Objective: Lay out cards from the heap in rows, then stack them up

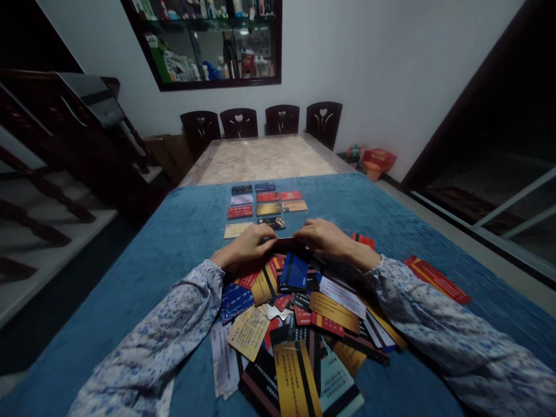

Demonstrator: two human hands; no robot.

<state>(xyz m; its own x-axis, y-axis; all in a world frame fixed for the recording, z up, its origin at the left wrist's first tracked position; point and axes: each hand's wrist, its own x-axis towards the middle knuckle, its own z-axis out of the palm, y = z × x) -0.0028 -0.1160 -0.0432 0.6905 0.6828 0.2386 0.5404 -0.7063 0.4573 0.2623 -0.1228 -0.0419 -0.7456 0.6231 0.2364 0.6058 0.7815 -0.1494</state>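
Observation:
My left hand point(248, 243) and my right hand point(329, 238) face each other over the far edge of a loose card pile. Pinched between their fingers is a dark card point(286, 242), seen nearly edge-on; whether it is one or several I cannot tell. Below lie overlapping plastic cards, among them a blue card point(295, 270), a gold striped card point(297, 376) and a pale yellow card point(249, 333). Just beyond my hands, cards lie flat in short rows, including a gold card point(268, 209), a red card point(240, 212) and a black card with white marks point(271, 223).
A blue cloth point(195, 226) covers the near part of the long table point(269, 156). Red cards or packets point(436, 279) rest to the right. Dark chairs point(238, 123) stand at the far end, below a glass cabinet point(217, 52). Wooden stair railings point(39, 185) are on the left.

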